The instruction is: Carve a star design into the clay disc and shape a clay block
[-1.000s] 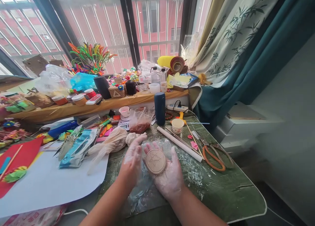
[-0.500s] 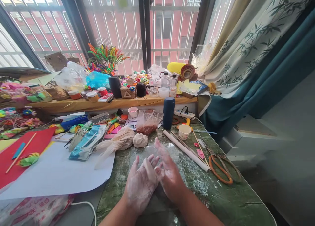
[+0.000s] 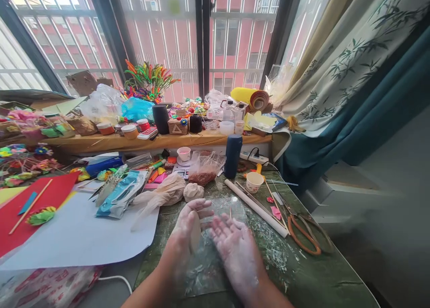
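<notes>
Below a barred window [image 3: 168, 39], over a clear sheet [image 3: 208, 281] on a powder-streaked green table [image 3: 316, 276], the left hand [image 3: 181, 225], half open, holds a clay disc [image 3: 195, 234] against its palm. The disc stands nearly edge-on, its long axis running up the view, facing the right hand [image 3: 237, 250], spread open and holding nothing. Beyond lie a clay lump [image 3: 193, 192] and a white rod [image 3: 257, 207]; the left thumb partly hides the disc.

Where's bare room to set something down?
Green table, front right, between right forearm and orange-handled scissors. White sheet, between blue packet and the sheet's near edge, right of red sheet. Crowded: windowsill, and table's back around the dark blue cylinder.
</notes>
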The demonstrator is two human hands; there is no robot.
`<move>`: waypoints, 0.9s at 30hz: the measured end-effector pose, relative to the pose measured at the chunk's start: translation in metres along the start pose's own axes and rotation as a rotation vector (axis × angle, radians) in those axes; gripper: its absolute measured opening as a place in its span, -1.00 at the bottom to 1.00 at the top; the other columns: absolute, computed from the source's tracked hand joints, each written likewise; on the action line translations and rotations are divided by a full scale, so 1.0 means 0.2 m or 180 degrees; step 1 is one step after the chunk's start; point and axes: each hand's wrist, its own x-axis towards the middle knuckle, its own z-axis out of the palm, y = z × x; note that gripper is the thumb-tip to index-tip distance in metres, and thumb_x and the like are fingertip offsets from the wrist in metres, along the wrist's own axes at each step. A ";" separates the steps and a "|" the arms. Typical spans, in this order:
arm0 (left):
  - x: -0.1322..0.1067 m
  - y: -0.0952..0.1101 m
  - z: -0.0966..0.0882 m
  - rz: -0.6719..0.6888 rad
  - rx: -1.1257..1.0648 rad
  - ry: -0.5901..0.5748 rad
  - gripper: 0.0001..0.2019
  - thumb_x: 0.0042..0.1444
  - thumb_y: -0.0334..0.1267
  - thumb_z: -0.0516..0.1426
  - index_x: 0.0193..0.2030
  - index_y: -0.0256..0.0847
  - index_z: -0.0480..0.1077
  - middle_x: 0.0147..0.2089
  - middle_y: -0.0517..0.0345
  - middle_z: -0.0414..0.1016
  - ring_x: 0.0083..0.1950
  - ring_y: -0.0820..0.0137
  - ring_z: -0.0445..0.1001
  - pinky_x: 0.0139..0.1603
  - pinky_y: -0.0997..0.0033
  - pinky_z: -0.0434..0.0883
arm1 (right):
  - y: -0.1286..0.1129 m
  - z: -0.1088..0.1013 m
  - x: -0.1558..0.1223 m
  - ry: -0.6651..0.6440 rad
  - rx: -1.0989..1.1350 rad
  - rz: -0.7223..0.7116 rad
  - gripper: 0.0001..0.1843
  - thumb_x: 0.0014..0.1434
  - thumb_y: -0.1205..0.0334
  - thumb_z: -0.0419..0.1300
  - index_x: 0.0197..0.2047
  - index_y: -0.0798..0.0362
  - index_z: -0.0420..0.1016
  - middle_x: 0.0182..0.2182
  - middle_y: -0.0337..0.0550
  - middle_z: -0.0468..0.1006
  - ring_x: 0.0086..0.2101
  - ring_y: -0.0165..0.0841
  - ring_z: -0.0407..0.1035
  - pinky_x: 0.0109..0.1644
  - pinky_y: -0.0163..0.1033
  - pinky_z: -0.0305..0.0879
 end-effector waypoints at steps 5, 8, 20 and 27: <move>-0.03 0.10 0.02 -0.0055 0.1100 -0.0450 -0.41 -0.13 -0.24 0.51 0.13 -0.06 0.63 0.30 -0.06 0.53 0.45 -0.17 0.30 0.52 -0.05 0.19 | 0.04 0.02 -0.05 -0.0632 0.0164 0.0748 -0.34 0.35 -0.32 0.05 0.02 0.09 0.65 0.03 0.11 0.71 0.14 -0.01 0.56 0.25 0.20 0.45; 0.03 0.06 -0.03 -0.0145 0.0267 0.0104 -0.68 0.08 -0.07 0.37 -0.07 -0.15 0.65 0.22 -0.09 0.60 0.47 -0.12 0.31 0.51 -0.07 0.21 | 0.00 -0.01 -0.03 -0.0215 0.0030 0.0169 -0.41 0.35 -0.29 0.12 -0.01 0.05 0.67 0.06 0.06 0.71 0.11 -0.03 0.58 0.30 0.21 0.39; 0.08 -0.09 0.01 -0.1170 -0.1195 0.0499 -0.50 0.35 0.06 0.12 0.27 -0.22 0.47 0.16 -0.13 0.64 0.33 -0.04 0.52 0.39 -0.01 0.40 | -0.01 0.10 -0.04 -0.0996 -0.2684 -0.1698 -0.30 0.23 -0.20 0.38 0.36 -0.13 0.49 0.43 -0.12 0.36 0.47 -0.03 0.08 0.61 0.15 -0.29; 0.04 -0.02 -0.08 0.0260 0.0219 -0.0061 -0.48 -0.07 -0.46 0.44 0.09 -0.11 0.63 0.41 -0.06 0.45 0.63 -0.05 0.00 0.64 0.08 -0.10 | 0.09 0.09 0.09 -0.0823 -0.0349 0.0495 -0.17 0.32 -0.49 -0.07 0.02 0.04 0.67 0.07 0.13 0.69 0.17 0.04 0.53 0.27 0.30 0.40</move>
